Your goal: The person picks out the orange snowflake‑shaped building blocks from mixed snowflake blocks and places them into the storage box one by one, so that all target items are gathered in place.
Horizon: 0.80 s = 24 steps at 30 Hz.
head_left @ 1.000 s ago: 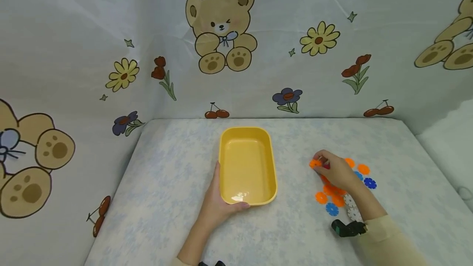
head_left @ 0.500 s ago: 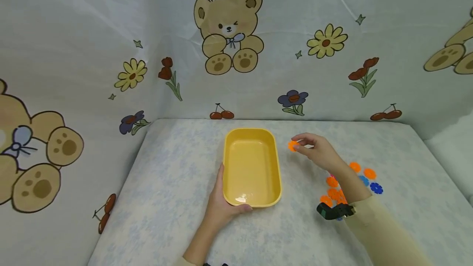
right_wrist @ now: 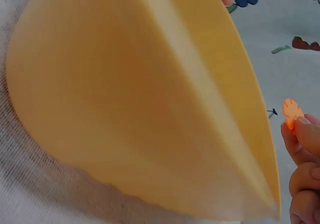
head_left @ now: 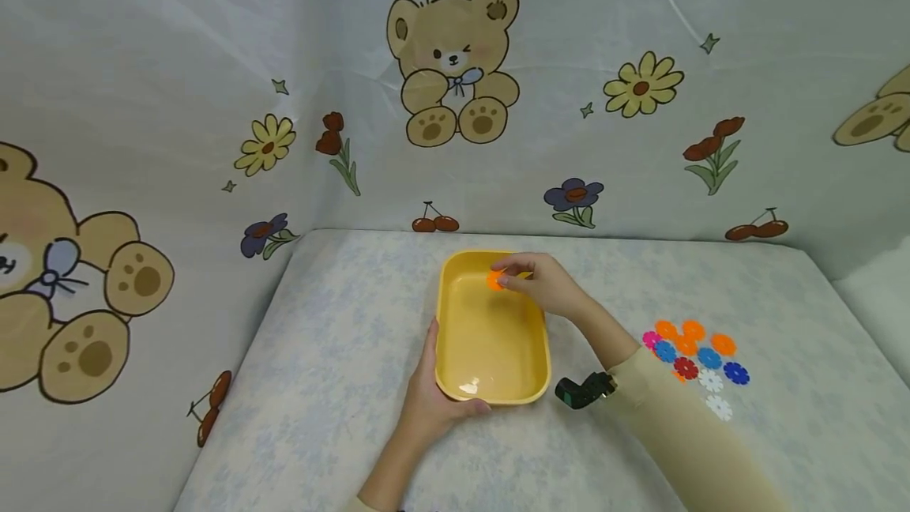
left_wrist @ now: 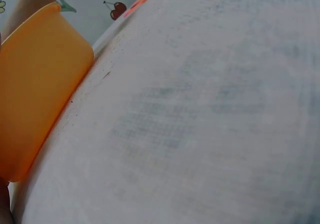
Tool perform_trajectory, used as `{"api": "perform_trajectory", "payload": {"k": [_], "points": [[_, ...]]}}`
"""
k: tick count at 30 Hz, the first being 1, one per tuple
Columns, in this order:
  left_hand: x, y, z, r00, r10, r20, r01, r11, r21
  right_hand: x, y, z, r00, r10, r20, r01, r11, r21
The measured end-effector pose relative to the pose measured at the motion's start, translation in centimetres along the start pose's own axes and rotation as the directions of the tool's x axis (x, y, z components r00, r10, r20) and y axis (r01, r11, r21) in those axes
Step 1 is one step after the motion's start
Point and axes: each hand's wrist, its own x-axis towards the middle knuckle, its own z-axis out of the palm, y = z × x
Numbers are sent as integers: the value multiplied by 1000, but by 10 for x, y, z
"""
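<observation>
Leftward since the earlier frame, an orange flower piece (head_left: 495, 281) has moved from beside the yellow tray (head_left: 490, 350) to over its far end, pinched in the right hand (head_left: 543, 283). A loose pinch or a knock against the tray could, I judge, drop it early. It juts beyond the thumb and fingertips. The left hand (head_left: 430, 405) holds the tray's near-left corner; other flower pieces (head_left: 686, 367) lie well apart, rightward.

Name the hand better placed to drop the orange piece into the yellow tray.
The right hand, most likely: it pinches the orange piece above the far end of the yellow tray. The left hand holds the tray's near-left corner.
</observation>
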Motion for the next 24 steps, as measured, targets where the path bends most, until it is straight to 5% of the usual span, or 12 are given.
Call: {"api": "perform_trajectory", "payload": {"k": [10,19,24], "points": [[-1,0,0,999,-34,13,34,999,-10,20,-1,20,997,-26,71,31,997,-70],[-1,-1,1,1000,-18,2,18,999,-29,29,3,25,979,-128,158,159,966,-202],[-2,0,1,1000,-29,7,29,999,-37,36,3,35,983,-83,162,127,950,-287]]}}
